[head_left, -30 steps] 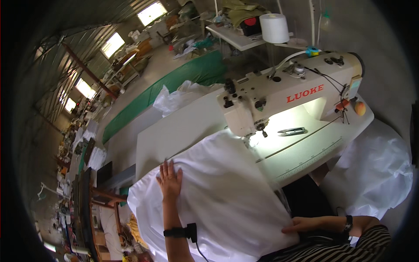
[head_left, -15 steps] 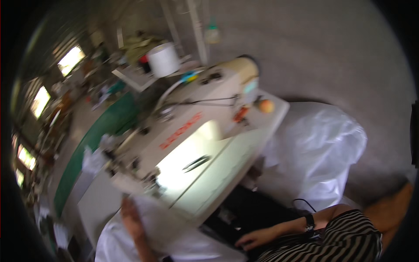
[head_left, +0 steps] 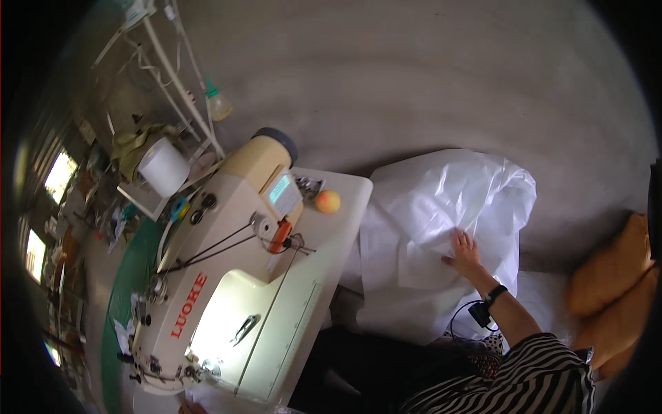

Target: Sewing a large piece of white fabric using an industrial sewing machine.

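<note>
My right hand (head_left: 465,250) reaches out to the right, fingers apart, against a large white plastic bag or sheet (head_left: 420,214) that bulges beside the table. Whether it presses on the plastic or hovers just over it is hard to tell. Of my left hand (head_left: 190,408) only a small part shows at the lower edge, close to white material (head_left: 214,399) under the sewing head; its fingers are mostly cut off. Between them stands a cream sewing machine (head_left: 224,200) with a lit bed. A pair of small thread snips (head_left: 245,330) lies on that bed.
A round yellow-red fruit (head_left: 327,201) sits on the table's far corner. Behind the machine are a white thread cone (head_left: 164,168) and a hanging oil bottle (head_left: 219,105). Orange-brown cushions (head_left: 610,283) lie at the right, and a grey wall rises behind.
My view has swung to the right. My right hand has moved from near my lap out to the white plastic. My left hand has nearly left the picture at the bottom.
</note>
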### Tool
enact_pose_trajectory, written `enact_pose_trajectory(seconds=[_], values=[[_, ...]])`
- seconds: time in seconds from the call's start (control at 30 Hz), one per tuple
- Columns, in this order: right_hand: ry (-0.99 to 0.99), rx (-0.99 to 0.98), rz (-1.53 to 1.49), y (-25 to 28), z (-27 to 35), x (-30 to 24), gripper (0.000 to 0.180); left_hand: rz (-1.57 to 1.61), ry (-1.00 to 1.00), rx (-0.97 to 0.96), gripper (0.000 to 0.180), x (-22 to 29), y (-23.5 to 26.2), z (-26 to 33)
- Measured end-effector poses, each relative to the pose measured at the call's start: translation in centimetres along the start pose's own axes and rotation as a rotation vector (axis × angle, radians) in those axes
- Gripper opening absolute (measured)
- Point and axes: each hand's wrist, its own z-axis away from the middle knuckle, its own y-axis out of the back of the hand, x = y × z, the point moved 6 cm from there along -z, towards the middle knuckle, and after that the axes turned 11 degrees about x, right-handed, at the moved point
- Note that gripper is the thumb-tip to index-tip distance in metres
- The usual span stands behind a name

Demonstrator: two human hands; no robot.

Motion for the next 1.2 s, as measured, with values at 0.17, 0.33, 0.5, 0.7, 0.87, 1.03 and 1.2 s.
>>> enact_pose_trajectory(seconds=[0.17,0.33,0.5,0.7,0.87,1.03,1.2], values=[[-0.186,0.121,-0.386,-0.6,-0.9,2.5,0.037,0.013,0.081,-0.08,0.034,5.3,7.0,-0.5],[-0.308,-0.267,-0.579,2.6,-1.2,0.3,0.022,0.047,0.118,0.001,0.03,4.3,7.4,-0.3],[-0.145,-0.006,-0.765,7.3,-2.3,1.4,0.03,-0.008,0.043,0.042,0.027,2.7,5.6,-0.1],[-0.273,0.34,-0.885,20.9,-3.4,11.4,0.053,0.574,0.374,0.192,0.023,-4.3,1.7,2.1],[-0.133,0.364,-1.673,26.8,3.9,15.6,0.055,0.716,0.429,0.19,0.022,-7.1,1.8,5.7],[0.282,0.233,-1.83,47.0,-10.7,5.8,0.066,0.958,0.439,0.189,0.021,-4.7,2.2,7.6],[0.202,-0.332,-2.247,52.6,-8.2,-8.9,0.052,1.115,0.42,0.231,0.02,-5.9,7.5,8.7]])
